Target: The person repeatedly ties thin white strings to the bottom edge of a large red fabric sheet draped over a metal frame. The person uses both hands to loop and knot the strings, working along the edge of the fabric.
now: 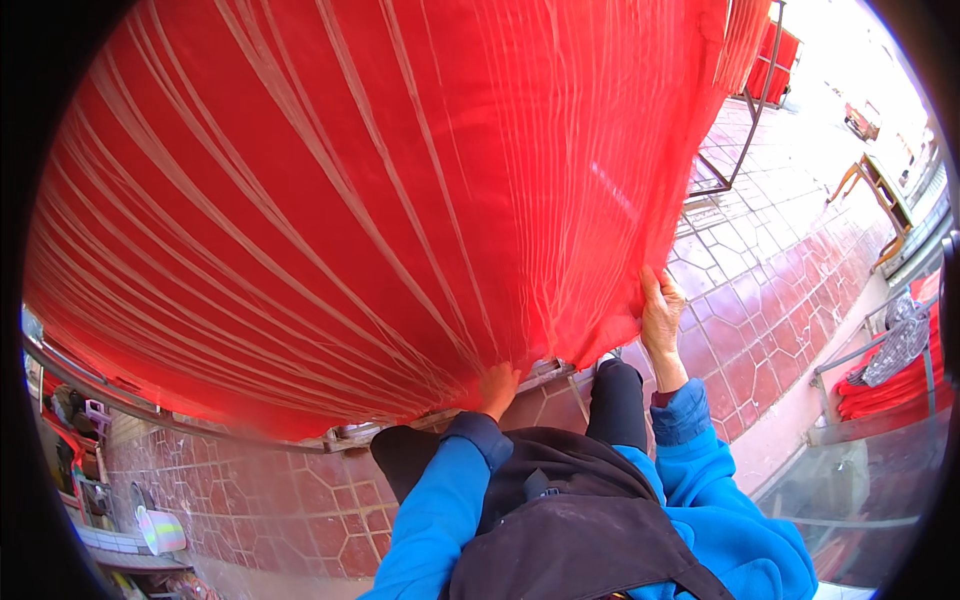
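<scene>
A wide sheet of thin red cloth [430, 200], lined with long pale streaks and gathers, spreads in front of me and fills most of the upper view. My right hand [661, 315] pinches its right edge between thumb and fingers. At the near edge, my left hand [497, 389] is closed on the cloth, its fingertips partly hidden by the folds. Between the hands the cloth bunches into fine vertical creases. Part of a rail [545, 375] shows beneath the near edge.
Red paving tiles [765, 340] surround me. A dark metal frame [745, 150] stands at the far right, beyond it a wooden piece of furniture [885, 205]. At right, red fabric [900, 370] lies by a glass-topped surface [850, 490]. A pale striped bucket [161, 531] sits at lower left.
</scene>
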Demonstrator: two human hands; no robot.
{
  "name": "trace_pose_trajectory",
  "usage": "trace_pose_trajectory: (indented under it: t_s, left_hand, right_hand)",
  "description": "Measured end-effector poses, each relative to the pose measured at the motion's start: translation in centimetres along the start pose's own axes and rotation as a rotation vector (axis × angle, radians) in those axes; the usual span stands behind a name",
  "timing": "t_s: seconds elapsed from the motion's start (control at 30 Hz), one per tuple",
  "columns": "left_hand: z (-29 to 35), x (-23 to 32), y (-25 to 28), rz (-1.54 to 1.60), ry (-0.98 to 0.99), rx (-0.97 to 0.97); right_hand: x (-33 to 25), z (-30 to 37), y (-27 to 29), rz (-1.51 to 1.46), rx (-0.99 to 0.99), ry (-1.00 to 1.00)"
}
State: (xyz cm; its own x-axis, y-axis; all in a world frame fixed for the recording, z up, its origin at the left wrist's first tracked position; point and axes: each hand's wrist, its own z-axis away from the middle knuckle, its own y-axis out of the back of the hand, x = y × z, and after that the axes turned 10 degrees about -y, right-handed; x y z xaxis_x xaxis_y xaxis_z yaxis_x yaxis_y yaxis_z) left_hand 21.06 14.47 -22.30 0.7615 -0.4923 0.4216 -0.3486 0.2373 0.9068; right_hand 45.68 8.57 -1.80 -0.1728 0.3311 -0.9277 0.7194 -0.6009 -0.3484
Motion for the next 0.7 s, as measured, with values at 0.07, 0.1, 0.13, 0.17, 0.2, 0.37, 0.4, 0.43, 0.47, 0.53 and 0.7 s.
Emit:
trace_pose_trajectory:
  t_s: [0.07,0.1,0.13,0.17,0.2,0.37,0.4,0.43,0.47,0.53,0.7]
  left_hand:
    - [-0.3,-1.0,-1.1,-0.001,0.017,-0.007]
    - [-0.3,-1.5,-1.7,-0.001,0.028,-0.013]
    - [-0.3,-2.1,-2.3,0.01,0.043,-0.049]
    - [-0.4,-2.6,-3.0,0.021,0.06,-0.085]
    - [-0.4,-3.0,-3.6,0.034,0.089,-0.132]
    - [-0.2,-3.7,-5.2,0.272,0.093,-0.054]
    - [-0.1,-3.7,-5.1,0.361,0.123,-0.049]
    - [0.3,-3.7,-4.8,0.601,0.204,-0.06]
    - [0.7,-3.9,-4.4,0.838,0.286,-0.07]
    - [1.5,-4.7,-3.3,1.257,0.397,-0.072]
    - [5.7,-6.3,-2.4,1.525,0.708,0.256]
  right_hand:
    - [0.0,-0.1,0.0,0.025,-0.007,0.02]
    - [-0.1,-0.1,0.1,0.046,0.026,-0.002]
    - [-0.1,-0.1,0.0,0.031,-0.006,0.018]
    - [-0.1,0.0,-0.1,0.025,-0.006,0.017]
    - [-0.1,0.0,-0.1,0.016,-0.008,0.011]
    - [-0.3,0.0,-0.5,-0.009,-0.016,-0.02]
    - [-0.3,0.0,-0.6,-0.022,-0.01,-0.037]
    - [-0.3,0.0,-0.6,-0.011,-0.013,-0.031]
    - [-0.3,0.0,-0.6,-0.007,-0.013,-0.031]
    - [-0.2,-0.1,-0.5,-0.013,-0.009,-0.028]
    - [0.2,0.1,-0.4,-0.004,-0.009,-0.031]
